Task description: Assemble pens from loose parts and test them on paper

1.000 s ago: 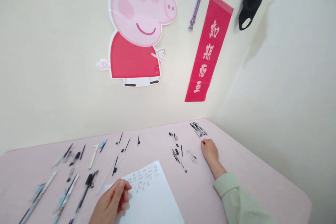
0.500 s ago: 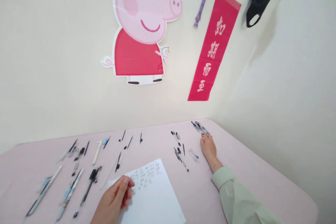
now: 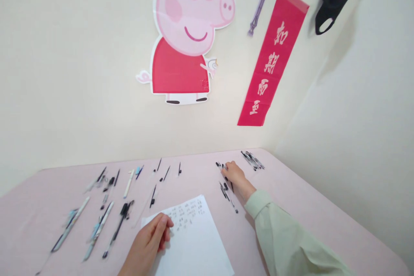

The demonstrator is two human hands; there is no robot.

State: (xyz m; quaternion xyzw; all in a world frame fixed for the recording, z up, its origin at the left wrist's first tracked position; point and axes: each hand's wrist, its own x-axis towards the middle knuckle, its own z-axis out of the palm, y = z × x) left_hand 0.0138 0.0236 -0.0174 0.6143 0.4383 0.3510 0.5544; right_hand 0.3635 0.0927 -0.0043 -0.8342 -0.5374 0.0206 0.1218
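Observation:
My left hand (image 3: 150, 241) rests on the upper left of a white sheet of paper (image 3: 194, 246) with handwriting, its fingers curled in and the thumb against them. Nothing shows in its grasp. On the right, my right hand (image 3: 236, 176) is lowered over a small group of pen parts, its fingers bent and closed; what they pinch is hidden. A black pen cap (image 3: 217, 164) lies just beyond its fingertips. Nearer to me are more dark pen parts (image 3: 224, 192) and a clear-barrelled piece. A row of assembled pens (image 3: 252, 161) lies beyond my right hand.
Across the left of the pink table (image 3: 29, 207) lie several pens and loose parts, among them a white pen barrel (image 3: 129, 183), a black pen (image 3: 115, 230) and a long pale pen (image 3: 71, 224). A pig cutout (image 3: 181, 67) and red banner (image 3: 273, 56) hang on the wall.
My right hand has moved left and nearer, from the pen row to the loose parts. The clear pieces formerly beside it are now hidden or gone. My left hand keeps its pose.

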